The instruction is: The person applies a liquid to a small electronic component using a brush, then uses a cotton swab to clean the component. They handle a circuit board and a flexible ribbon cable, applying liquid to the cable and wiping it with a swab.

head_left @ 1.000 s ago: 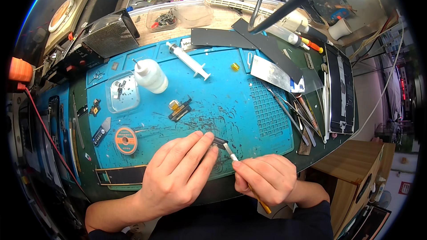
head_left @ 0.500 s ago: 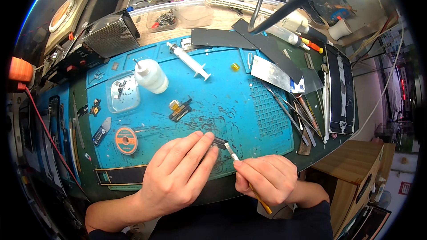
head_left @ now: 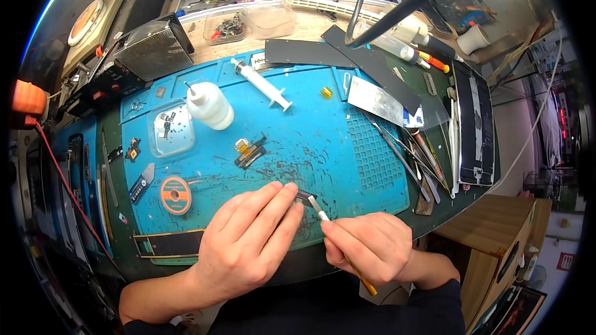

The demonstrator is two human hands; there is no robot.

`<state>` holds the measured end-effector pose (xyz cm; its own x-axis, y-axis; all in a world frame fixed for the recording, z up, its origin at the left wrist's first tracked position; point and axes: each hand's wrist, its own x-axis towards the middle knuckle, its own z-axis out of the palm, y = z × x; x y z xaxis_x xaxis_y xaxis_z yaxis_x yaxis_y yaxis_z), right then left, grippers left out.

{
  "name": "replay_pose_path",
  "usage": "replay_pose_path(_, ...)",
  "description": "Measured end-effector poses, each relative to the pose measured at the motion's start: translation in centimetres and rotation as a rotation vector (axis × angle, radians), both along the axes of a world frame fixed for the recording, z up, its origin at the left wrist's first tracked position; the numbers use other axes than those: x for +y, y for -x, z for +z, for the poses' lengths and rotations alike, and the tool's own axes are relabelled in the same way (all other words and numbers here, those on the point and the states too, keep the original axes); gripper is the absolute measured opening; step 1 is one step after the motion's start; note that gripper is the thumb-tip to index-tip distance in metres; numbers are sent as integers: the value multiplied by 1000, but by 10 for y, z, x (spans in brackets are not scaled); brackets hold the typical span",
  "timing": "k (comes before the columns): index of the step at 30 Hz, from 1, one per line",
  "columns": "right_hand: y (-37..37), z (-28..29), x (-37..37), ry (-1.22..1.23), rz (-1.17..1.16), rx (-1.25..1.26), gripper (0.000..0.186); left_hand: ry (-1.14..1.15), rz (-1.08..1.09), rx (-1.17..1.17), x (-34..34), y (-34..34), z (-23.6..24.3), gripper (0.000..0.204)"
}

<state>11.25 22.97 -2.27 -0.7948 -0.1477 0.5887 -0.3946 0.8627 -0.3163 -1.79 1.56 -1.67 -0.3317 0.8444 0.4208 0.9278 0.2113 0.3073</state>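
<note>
we see the right hand (head_left: 374, 245) clamped on a slim blade tool (head_left: 321, 213), amber-handled, its flat metal tip at a narrow, dark strip (head_left: 302, 196) pinched by the left hand (head_left: 245, 236) over the smudged blue mat's (head_left: 298, 130) near part; far left stands a translucent, round-shouldered bottle (head_left: 212, 108).

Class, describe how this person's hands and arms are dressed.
The left hand and right hand are ungloved, with no rings or wristwear visible. The left sleeve and right sleeve are dark, navy or black, ending above uncovered wrists. No markings show.
</note>
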Motion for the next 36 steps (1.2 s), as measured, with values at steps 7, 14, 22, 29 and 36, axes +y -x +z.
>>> replay_pose_path(7, -4, 7, 17, 66, -106, -23, 35, -32, 25, 3, 3, 2, -1, 29)
replay_pose_path(14, -9, 12, 17, 249, 42, -140, 34, -61, 77, -80, 5, 4, 2, 27)
replay_pose_path(22, -12, 8, 19, 91, 154, -135, 29, -83, 38, -88, 2, 7, -2, 30)
replay_pose_path(29, -11, 12, 21, 73, 152, -163, 28, -71, 43, -91, 1, 5, 0, 30)
replay_pose_path(36, -10, 9, 21, 63, 152, -158, 28, -63, 46, -105, 2, 5, 1, 30)
